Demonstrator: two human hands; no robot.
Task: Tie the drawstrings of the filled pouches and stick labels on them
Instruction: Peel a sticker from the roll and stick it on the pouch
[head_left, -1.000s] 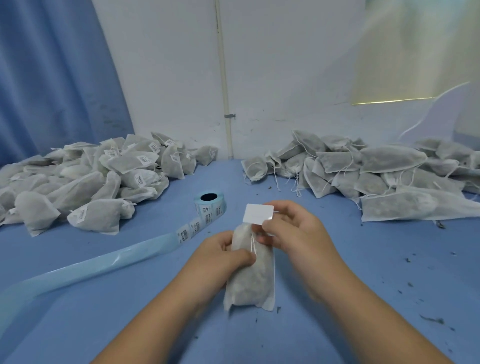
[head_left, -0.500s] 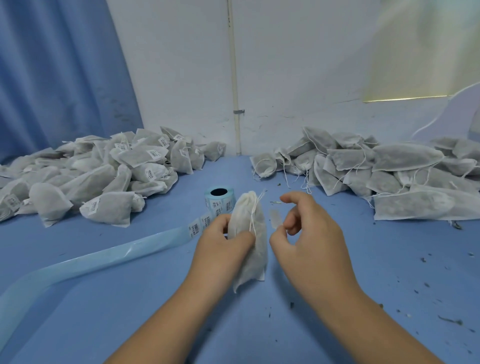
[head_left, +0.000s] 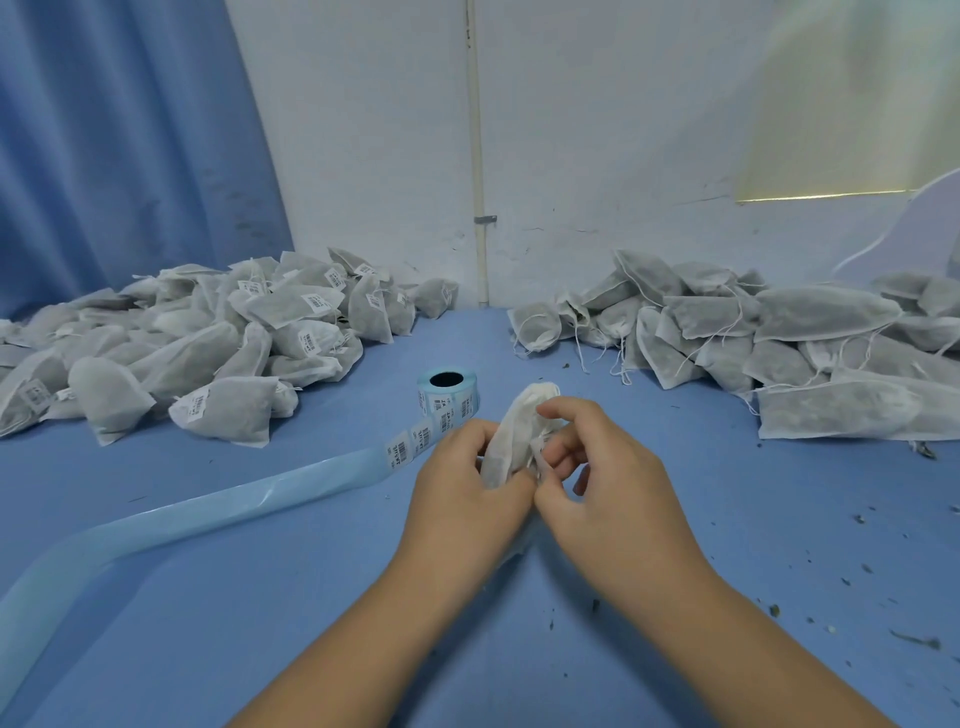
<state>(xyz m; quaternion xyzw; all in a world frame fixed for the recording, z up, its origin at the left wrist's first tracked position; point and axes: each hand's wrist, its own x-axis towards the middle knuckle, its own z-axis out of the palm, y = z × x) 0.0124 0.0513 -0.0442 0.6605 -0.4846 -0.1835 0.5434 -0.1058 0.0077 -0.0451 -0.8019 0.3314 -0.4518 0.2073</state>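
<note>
Left hand (head_left: 462, 488): grip closed around the lower body of one pouch (head_left: 511, 441), thumb across the front, fingers hidden behind. Right hand (head_left: 602, 483): fingers (head_left: 558, 413) curled onto the same pouch, forefinger over its upper right side, thumb and remaining fingers pinched against the fabric edge next to the left thumb. Both grips hold the pouch; whether the drawstring is between the right fingers cannot be told. No label is visible on the side of the pouch that shows.

Pouch: white mesh, upright, top rounded, lifted off the bench (head_left: 260, 597), centre of view.

Landmark = label roll (head_left: 447, 392), pale blue, standing on end on the bench.
- Held pouch: just in front of the roll and slightly to its right, apart from it.
- Backing strip (head_left: 208, 514): unwinds from the roll toward the near left; printed labels (head_left: 415, 441) remain on the stretch closest to the roll, bare beyond.
- Labelled pouches (head_left: 208, 353): heap well to the left of the roll, barcode stickers showing.
- Unlabelled pouches (head_left: 753, 338): heap to the right of the roll and behind it, strings loose.
- Dark crumbs (head_left: 862, 566): scattered on the bench far right of the roll.
</note>
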